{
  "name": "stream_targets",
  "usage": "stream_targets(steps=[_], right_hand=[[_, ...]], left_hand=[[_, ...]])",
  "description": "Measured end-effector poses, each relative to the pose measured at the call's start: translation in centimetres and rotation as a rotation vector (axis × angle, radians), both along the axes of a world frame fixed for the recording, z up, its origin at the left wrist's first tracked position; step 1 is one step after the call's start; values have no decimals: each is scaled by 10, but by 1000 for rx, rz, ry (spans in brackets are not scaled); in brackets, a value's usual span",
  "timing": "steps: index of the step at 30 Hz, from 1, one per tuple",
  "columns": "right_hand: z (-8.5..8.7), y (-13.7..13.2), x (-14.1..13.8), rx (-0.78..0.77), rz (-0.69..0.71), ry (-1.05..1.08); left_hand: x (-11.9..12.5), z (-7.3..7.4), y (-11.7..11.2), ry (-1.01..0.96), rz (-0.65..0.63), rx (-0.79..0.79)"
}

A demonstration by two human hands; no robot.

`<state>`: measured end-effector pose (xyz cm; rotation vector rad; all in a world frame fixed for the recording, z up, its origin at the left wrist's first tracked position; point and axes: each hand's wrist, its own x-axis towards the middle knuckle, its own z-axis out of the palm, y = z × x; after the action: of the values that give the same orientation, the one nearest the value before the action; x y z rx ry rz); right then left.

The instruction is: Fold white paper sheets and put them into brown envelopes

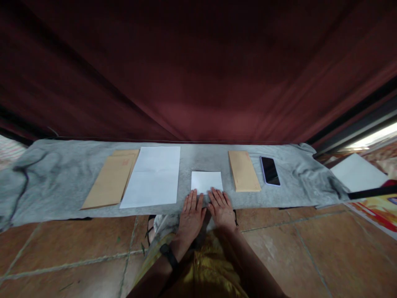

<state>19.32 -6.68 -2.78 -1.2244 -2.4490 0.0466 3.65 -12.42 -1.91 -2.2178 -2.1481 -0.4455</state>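
Observation:
A small white sheet of paper (206, 180), perhaps folded, lies flat on the grey cloth in front of me. My left hand (191, 214) rests with its fingers stretched out on the sheet's near left edge. Against the near right edge my right hand (221, 209) lies flat, fingers extended. Neither hand grips anything. Larger white paper (151, 177) lies to the left of my hands. Beyond it is a stack of brown envelopes (110, 178). Another brown envelope pile (244, 171) sits just right of the small sheet.
A phone (270, 170) with a dark screen lies right of the envelopes. The grey cloth (294, 165) covers a long narrow surface, with a dark red curtain (198, 82) hanging behind it. At the far right are a white panel (358, 176) and a colourful printed box (376, 213). Tiled floor (279, 244) shows below.

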Motion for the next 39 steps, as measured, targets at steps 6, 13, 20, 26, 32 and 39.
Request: stream_targets(steps=[6, 13, 20, 26, 32, 39], right_hand=[[-6, -4, 17, -3, -62, 10], [-6, -5, 32, -13, -106, 6], [-2, -4, 36, -14, -118, 46], [2, -12, 0, -12, -94, 40], [2, -16, -30, -87, -64, 17], [-4, -12, -2, -18, -142, 17]], left_hand=[[-1, -1, -3, -11, 10, -7], [0, 2, -2, 16, 0, -29], [2, 4, -1, 12, 7, -16], [-1, 0, -1, 24, -17, 2], [-7, -5, -2, 42, -41, 2], [-6, 0, -5, 54, -21, -10]])
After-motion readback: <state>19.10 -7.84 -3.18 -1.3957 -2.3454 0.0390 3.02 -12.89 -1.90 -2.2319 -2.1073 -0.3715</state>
